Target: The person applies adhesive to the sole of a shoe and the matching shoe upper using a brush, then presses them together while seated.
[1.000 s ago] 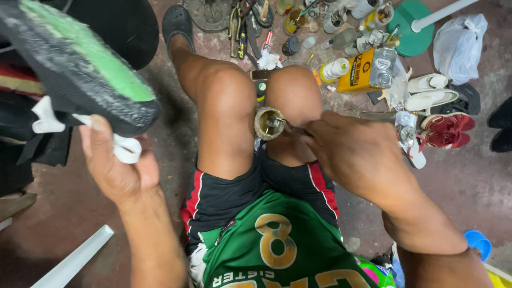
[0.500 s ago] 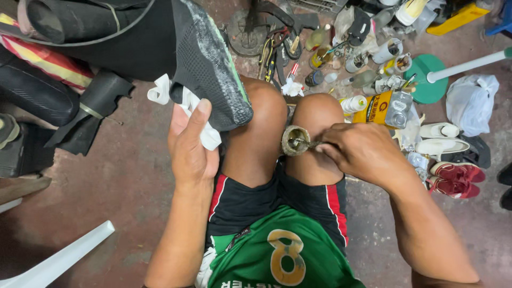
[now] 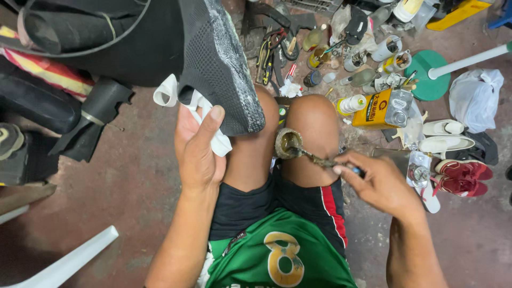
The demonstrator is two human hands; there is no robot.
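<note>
My left hand (image 3: 198, 149) grips the heel of a black shoe (image 3: 160, 48) with a grey mesh side, with a crumpled white cloth (image 3: 213, 136) pressed under my thumb. The shoe is raised above my left knee. My right hand (image 3: 381, 184) pinches the handle of a small glue-caked brush (image 3: 314, 157). Its tip rests in a small round tin of yellowish glue (image 3: 288, 143), which is wedged between my knees. I sit in black shorts and a green jersey.
Tools, bottles and small tins lie scattered on the floor ahead of my knees. A yellow rectangular can (image 3: 381, 109) stands to the right, next to white shoes (image 3: 445, 136) and red sandals (image 3: 461, 176). A white plastic bag (image 3: 474, 96) sits at far right; black bags (image 3: 37, 106) at left.
The shoe has turned from sole-up to side-on and come closer to my knees. My right hand has drawn back along the brush, away from the tin.
</note>
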